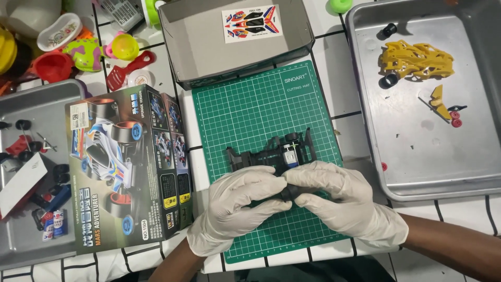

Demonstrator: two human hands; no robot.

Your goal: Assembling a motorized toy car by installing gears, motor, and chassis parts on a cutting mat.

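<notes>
Black toy-car chassis (271, 151) lies on a green cutting mat (245, 112) at the middle of the white tiled tabletop (334, 68), gripped along its near edge by two hands in pale disposable gloves; the left hand (235, 203) and the right hand (342, 201) meet fingertip to fingertip, both closed around a small dark part, seemingly a wheel, pressed against the frame. A small motor with a silver and blue casing (288, 155) already sits in the chassis, suggesting the build is only partly along. Much appears left: the yellow body shell (417, 60) rests unmounted in a metal tray (469, 172) to the right, beside a yellow wing piece (437, 102), two small red parts (455, 119) and loose black tyres (389, 81). A sticker sheet (250, 23) lies unused in an open grey box lid (209, 52) beyond the mat. On the left, the printed kit box (125, 167) showing a racing car stands next to a second metal tray (31, 99) holding batteries (55, 222), a slip of white paper (23, 183) and further small black and red pieces, too small to identify. Brightly coloured plastic toys (83, 49) crowd the far left corner. How many wheels are fitted cannot be told, as the gloves cover the near side of the frame
</notes>
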